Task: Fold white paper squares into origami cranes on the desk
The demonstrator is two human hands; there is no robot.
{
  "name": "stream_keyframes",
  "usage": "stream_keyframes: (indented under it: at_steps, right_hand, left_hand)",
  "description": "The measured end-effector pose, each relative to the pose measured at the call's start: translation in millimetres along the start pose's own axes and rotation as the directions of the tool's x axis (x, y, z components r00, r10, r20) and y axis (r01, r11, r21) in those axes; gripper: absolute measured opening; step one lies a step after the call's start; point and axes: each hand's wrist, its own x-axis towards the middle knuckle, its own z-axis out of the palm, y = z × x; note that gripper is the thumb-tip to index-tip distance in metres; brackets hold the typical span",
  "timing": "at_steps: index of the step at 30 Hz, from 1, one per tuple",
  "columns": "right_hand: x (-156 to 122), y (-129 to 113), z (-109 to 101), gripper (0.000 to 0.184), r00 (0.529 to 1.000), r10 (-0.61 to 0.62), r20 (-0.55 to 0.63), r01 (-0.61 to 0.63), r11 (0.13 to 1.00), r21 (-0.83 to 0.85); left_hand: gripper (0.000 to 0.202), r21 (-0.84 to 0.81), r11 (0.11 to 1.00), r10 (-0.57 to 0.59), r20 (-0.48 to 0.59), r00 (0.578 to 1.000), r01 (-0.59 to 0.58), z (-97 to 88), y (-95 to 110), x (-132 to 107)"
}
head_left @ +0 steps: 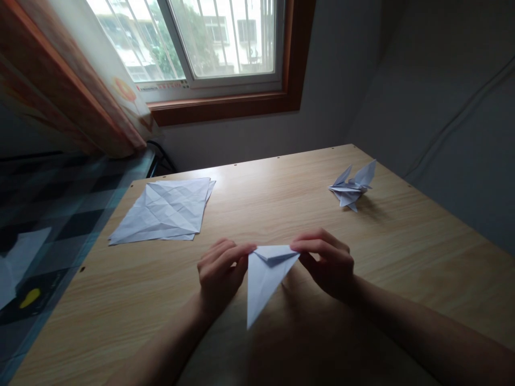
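A sheet of white paper (267, 279), folded into a narrow kite-like shape, is held up above the table with its long point toward me. Its top edge has a small flap folded down. My left hand (223, 268) pinches the upper left corner between thumb and fingers. At the upper right corner, my right hand (328, 262) pinches the paper in the same way. The fingertips partly cover both corners.
A stack of creased white paper sheets (169, 209) lies at the left of the wooden table (257, 209). Folded paper figures (351, 187) stand at the back right. Beyond the left edge is a checked cloth (72, 214) with white paper (24, 257). A window is behind.
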Motion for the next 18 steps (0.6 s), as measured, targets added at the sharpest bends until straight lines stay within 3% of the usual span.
stream_keyframes:
  at_steps: [3,6,8,10,12,14,18]
  right_hand:
    - [-1.8,-0.4,-6.1,0.028,0.989,-0.145,0.014,0.146,0.984,-0.102]
    - [-3.2,15.1,-6.2,0.021,0.989,-0.102,0.108,0.12,0.977,-0.177]
    - [-4.1,30.3,-3.6,0.018,0.978,-0.023,0.208,0.071,0.972,-0.224]
    - [-5.3,42.4,-0.9,0.02,0.928,0.077,0.365,0.022,0.965,-0.26]
    - [-6.4,47.2,0.8,0.021,0.887,0.12,0.446,0.012,0.959,-0.282]
    - [-6.8,44.5,1.7,0.019,0.867,0.152,0.474,0.006,0.949,-0.315]
    - [-5.0,31.0,4.4,0.01,0.856,0.231,0.463,-0.034,0.918,-0.394]
  left_hand:
    - [0.021,0.027,0.99,0.136,0.018,0.991,-0.137,-3.7,2.0,0.9]
    - [0.021,0.123,0.971,0.184,0.148,0.972,-0.202,-4.7,-3.4,1.0]
    - [0.02,0.196,0.957,0.158,0.26,0.952,-0.212,-3.2,-8.4,0.2]
    - [0.018,0.248,0.946,0.106,0.368,0.924,-0.207,-0.6,-11.2,-1.2]
    - [0.017,0.298,0.936,0.032,0.455,0.89,-0.187,2.2,-10.4,-2.4]
    - [0.018,0.349,0.925,-0.048,0.497,0.866,-0.149,4.2,-7.0,-3.1]
    - [0.013,0.39,0.917,-0.137,0.495,0.858,-0.079,5.6,-0.6,-2.9]
